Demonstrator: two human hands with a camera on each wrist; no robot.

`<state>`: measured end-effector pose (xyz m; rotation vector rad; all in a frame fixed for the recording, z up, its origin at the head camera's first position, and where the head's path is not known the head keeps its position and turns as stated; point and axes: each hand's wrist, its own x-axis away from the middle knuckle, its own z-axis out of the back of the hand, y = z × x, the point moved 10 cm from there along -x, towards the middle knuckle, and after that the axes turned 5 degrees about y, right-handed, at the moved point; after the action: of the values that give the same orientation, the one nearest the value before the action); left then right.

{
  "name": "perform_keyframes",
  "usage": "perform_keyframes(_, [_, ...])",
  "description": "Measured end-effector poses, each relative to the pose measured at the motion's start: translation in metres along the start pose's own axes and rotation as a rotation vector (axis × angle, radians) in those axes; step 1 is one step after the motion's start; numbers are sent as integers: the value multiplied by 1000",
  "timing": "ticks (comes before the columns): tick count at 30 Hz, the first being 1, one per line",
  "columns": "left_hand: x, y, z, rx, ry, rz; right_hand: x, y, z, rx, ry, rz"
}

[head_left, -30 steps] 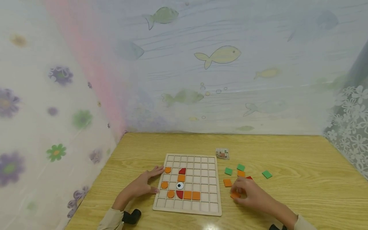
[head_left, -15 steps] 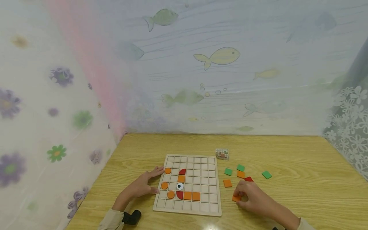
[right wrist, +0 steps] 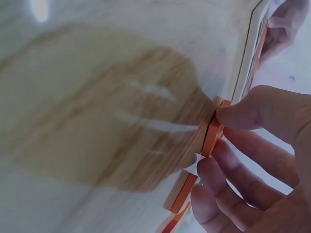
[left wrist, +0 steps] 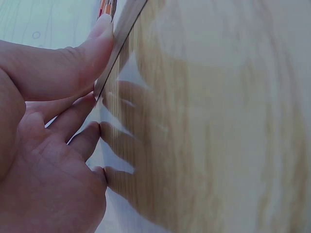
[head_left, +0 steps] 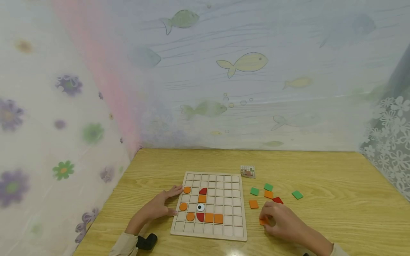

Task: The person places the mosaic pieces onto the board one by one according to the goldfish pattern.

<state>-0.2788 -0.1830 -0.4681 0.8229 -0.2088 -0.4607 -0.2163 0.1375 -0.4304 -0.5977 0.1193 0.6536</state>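
A wooden grid board point(head_left: 228, 202) lies on the table, holding orange discs point(head_left: 183, 206), red quarter-rounds point(head_left: 200, 217), orange squares point(head_left: 209, 217) and a white eye piece point(head_left: 200, 207). My left hand point(head_left: 156, 207) rests on its left edge, thumb and fingers spread apart; in the left wrist view the thumb point(left wrist: 73, 68) lies along that edge. Right of the board, my right hand point(head_left: 283, 221) pinches an orange square tile point(head_left: 263, 222) low over the tabletop. The right wrist view shows this tile point(right wrist: 212, 133) edge-on between thumb and fingers.
Loose green squares point(head_left: 297, 195), orange squares point(head_left: 253, 204) and a red piece point(head_left: 278, 200) lie beyond my right hand. A small pattern card point(head_left: 248, 171) sits by the board's far right corner. A fish-printed curtain point(head_left: 198, 135) borders the table's back edge.
My right hand has shifted slightly right and nearer to me, along with the orange square tile. The left hand and the board stay where they were.
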Motion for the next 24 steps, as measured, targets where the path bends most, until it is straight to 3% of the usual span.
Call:
perform_keyframes(14, [2,1,0,-2,-6,5,-6,-3,1,-70,43,43])
perform_keyframes(24, [1,4,1,-16,-6,-28,-19,-21,3,-149,66,127])
